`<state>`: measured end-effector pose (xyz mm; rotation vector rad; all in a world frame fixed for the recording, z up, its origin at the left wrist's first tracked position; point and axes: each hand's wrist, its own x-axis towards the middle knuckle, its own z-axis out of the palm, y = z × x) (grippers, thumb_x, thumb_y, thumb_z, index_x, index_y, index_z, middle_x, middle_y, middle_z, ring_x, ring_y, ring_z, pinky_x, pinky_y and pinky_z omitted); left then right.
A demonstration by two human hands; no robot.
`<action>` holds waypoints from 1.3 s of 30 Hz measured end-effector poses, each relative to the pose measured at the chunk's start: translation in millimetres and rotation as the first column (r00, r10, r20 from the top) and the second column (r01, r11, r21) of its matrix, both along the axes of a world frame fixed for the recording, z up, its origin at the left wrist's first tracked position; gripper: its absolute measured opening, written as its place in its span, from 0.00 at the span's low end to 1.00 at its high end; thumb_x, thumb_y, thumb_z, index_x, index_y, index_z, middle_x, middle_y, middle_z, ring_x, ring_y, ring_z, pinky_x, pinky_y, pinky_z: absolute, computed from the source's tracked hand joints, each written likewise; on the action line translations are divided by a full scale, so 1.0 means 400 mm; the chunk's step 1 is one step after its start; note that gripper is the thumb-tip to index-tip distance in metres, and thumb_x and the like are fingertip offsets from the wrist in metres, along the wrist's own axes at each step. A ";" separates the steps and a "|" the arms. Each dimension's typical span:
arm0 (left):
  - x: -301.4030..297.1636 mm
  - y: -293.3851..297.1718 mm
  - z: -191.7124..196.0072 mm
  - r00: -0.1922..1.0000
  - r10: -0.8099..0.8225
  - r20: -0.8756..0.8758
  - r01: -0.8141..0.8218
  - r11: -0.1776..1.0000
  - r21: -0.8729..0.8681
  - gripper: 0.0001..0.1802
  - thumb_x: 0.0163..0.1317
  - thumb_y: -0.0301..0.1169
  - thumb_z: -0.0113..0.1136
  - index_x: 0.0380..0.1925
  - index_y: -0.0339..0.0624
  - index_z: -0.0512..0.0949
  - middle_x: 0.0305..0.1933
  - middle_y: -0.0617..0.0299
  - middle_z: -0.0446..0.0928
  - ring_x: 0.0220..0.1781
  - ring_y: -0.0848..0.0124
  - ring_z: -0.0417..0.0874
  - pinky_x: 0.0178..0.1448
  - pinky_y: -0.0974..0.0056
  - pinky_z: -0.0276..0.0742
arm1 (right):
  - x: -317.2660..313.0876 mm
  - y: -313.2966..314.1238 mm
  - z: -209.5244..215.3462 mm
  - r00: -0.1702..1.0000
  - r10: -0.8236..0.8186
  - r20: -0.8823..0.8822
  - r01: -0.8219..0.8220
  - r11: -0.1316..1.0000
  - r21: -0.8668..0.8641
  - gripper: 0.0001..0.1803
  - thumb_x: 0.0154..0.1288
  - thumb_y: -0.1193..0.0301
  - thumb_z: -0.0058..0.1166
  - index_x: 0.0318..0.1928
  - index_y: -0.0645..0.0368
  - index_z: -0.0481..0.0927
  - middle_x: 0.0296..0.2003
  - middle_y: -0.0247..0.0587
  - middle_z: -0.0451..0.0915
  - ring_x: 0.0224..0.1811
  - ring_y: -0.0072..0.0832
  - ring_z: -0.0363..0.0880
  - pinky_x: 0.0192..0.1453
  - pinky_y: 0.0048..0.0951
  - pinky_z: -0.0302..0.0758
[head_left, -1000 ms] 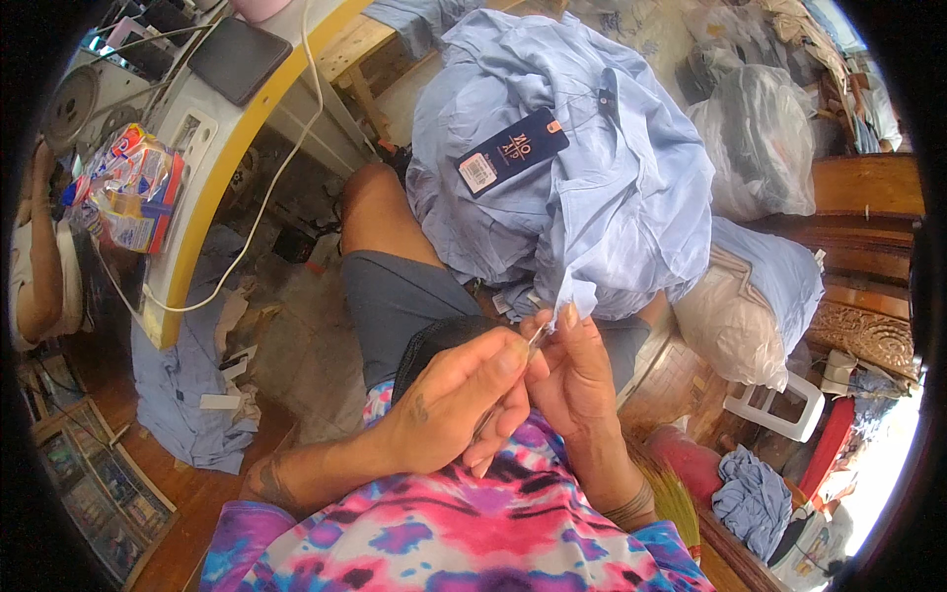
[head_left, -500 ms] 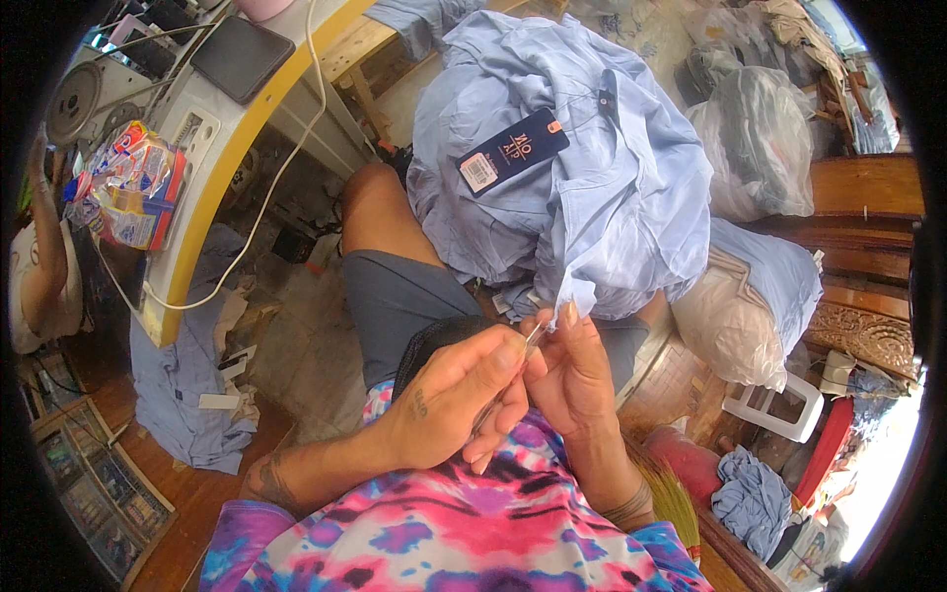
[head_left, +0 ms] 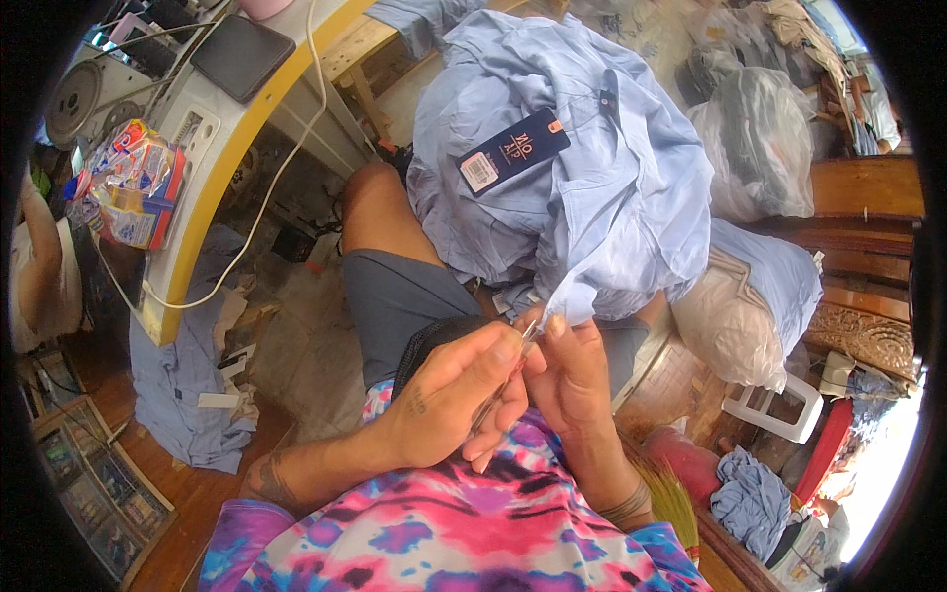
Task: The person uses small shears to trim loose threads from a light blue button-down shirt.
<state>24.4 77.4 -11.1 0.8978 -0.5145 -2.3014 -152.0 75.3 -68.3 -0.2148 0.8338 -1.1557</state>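
In front of me a light blue shirt lies bunched over a big heap in the same blue cloth, with a dark navy hang tag on top. My left hand is closed around a thin, pointed metal tool; its handle is mostly hidden in the palm, so its exact kind is unclear. The tip is at a narrow edge of the shirt. My right hand pinches that edge between thumb and fingers, right beside the tool's tip. Both hands are close together above my lap.
At left stands a yellow-edged table with a phone, a colourful plastic packet and a white cable. Plastic bags of cloth stand at right, near a white stool. Blue garments lie on the floor.
The pinched edge of the shirt, my right hand's fingertips and the tool's tip have shifted slightly left and down. Both grips look the same.
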 end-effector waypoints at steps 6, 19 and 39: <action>-0.003 0.004 -0.016 0.999 0.010 0.046 -0.007 0.997 -0.070 0.29 0.82 0.54 0.34 0.54 0.36 0.70 0.26 0.59 0.71 0.12 0.78 0.65 0.15 0.68 0.73 | -0.012 0.007 -0.037 0.999 0.026 0.035 -0.025 0.999 -0.023 0.16 0.68 0.75 0.67 0.52 0.63 0.78 0.46 0.42 0.84 0.44 0.28 0.83 0.50 0.31 0.80; -0.005 -0.003 -0.020 0.999 0.028 -0.042 -0.024 0.994 0.110 0.27 0.82 0.54 0.39 0.49 0.39 0.71 0.22 0.62 0.68 0.11 0.79 0.59 0.13 0.70 0.60 | -0.071 -0.036 -0.056 0.942 0.178 -0.284 -0.258 0.927 -0.273 0.15 0.65 0.78 0.69 0.50 0.65 0.80 0.43 0.41 0.86 0.45 0.27 0.84 0.54 0.32 0.80; -0.024 -0.014 0.008 0.990 -0.048 0.135 0.040 0.998 0.056 0.27 0.82 0.53 0.37 0.47 0.37 0.71 0.20 0.64 0.67 0.13 0.80 0.59 0.16 0.71 0.57 | -0.103 -0.066 -0.071 0.931 0.278 -0.238 -0.343 0.890 -0.300 0.17 0.66 0.78 0.67 0.52 0.64 0.77 0.45 0.46 0.85 0.50 0.32 0.84 0.59 0.37 0.79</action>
